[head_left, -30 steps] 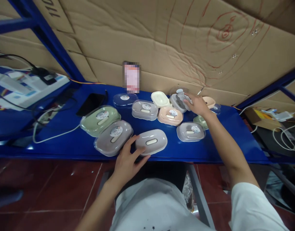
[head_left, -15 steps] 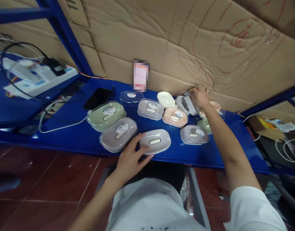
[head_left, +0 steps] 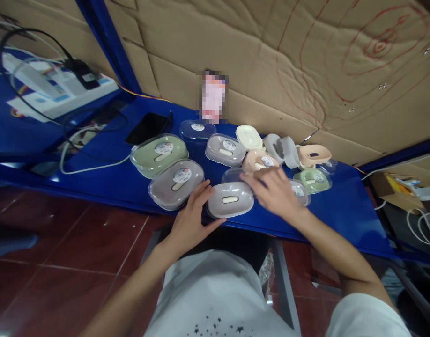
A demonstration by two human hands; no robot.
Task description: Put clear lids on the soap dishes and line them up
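My left hand (head_left: 191, 219) clasps the left end of a grey soap box (head_left: 232, 200) that has no lid and lies at the front edge of the blue shelf (head_left: 341, 210). My right hand (head_left: 276, 191) hovers just right of that box, fingers reaching over a clear lid (head_left: 232, 175) held at its far side. The hand partly hides a grey lidded box (head_left: 301, 193). Behind it lie a pink lidded box (head_left: 259, 161) and tilted grey box halves (head_left: 282, 150).
More soap boxes lie on the shelf: green (head_left: 159, 154), brown-grey (head_left: 175, 183), grey (head_left: 225, 150), cream (head_left: 249, 136), peach (head_left: 313, 153), small green (head_left: 312, 179). A black phone (head_left: 147, 128) and cables (head_left: 92, 164) lie left. A cardboard wall (head_left: 306, 56) stands behind.
My right hand has come back from the grey halves at the rear to the front, and a clear lid is now beside the open grey box. My left hand stays on that box.
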